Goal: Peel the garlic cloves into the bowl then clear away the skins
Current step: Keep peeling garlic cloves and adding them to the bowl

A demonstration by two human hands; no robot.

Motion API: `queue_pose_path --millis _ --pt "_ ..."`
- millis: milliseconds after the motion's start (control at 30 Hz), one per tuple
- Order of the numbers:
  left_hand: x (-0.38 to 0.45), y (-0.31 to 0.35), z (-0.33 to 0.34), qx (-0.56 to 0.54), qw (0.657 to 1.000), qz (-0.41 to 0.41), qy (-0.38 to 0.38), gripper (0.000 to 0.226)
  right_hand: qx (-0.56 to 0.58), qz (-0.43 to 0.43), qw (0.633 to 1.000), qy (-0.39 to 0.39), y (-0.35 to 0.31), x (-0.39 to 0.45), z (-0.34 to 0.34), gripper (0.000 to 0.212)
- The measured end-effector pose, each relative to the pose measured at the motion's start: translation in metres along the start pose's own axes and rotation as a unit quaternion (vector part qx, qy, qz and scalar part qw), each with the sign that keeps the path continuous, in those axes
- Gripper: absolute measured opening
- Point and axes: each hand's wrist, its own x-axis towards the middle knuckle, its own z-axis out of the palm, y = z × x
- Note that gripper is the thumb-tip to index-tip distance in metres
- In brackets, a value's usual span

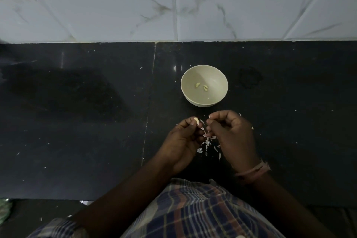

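A pale bowl (pixel 204 100) stands on the black counter, holding two peeled garlic cloves (pixel 197 85). Just in front of it, my left hand (pixel 183 141) pinches a white garlic clove (pixel 195 120) between thumb and fingertips. My right hand (pixel 231 133) hovers beside it with fingers curled, thumb and forefinger pressed together; whether a bit of skin is between them is too small to tell. Thin white garlic skins (pixel 208 142) lie scattered on the counter between and below my hands.
The black stone counter (pixel 77 121) runs wide to both sides, with a seam left of the bowl. A marbled white tiled wall (pixel 173 6) rises behind it. My checked garment (pixel 193 214) fills the bottom of the view.
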Motion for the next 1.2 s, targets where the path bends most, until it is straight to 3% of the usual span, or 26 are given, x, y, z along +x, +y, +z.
queue_pose_path --millis 167,267,333,467,667,900,1200 --pt "-0.002 0.003 -0.001 -0.043 0.999 -0.003 0.021 0.018 -0.089 -0.032 0.995 0.031 0.011 -0.008 0.000 0.014" --pt "-0.002 0.001 -0.003 -0.042 0.998 0.009 0.034 0.015 -0.121 -0.048 0.991 0.038 0.018 -0.010 -0.001 0.008" --pt "-0.004 -0.001 -0.003 -0.042 0.998 0.025 0.041 0.015 -0.127 -0.060 0.989 0.034 0.018 -0.011 -0.002 0.020" --pt "-0.006 -0.003 0.000 -0.038 0.996 0.051 0.056 0.029 -0.159 -0.114 0.980 0.032 0.016 -0.012 -0.004 0.018" --pt "-0.009 -0.006 0.007 -0.035 0.995 0.069 0.065 0.011 -0.183 -0.161 0.970 0.020 0.014 -0.011 0.001 0.013" --pt "-0.013 -0.003 0.011 -0.017 0.995 0.064 0.072 0.011 -0.191 -0.133 0.972 0.020 0.012 -0.006 0.005 0.007" --pt "-0.011 0.000 0.012 -0.002 0.995 0.050 0.081 0.004 -0.230 -0.173 0.958 0.013 0.009 -0.004 0.006 0.010"
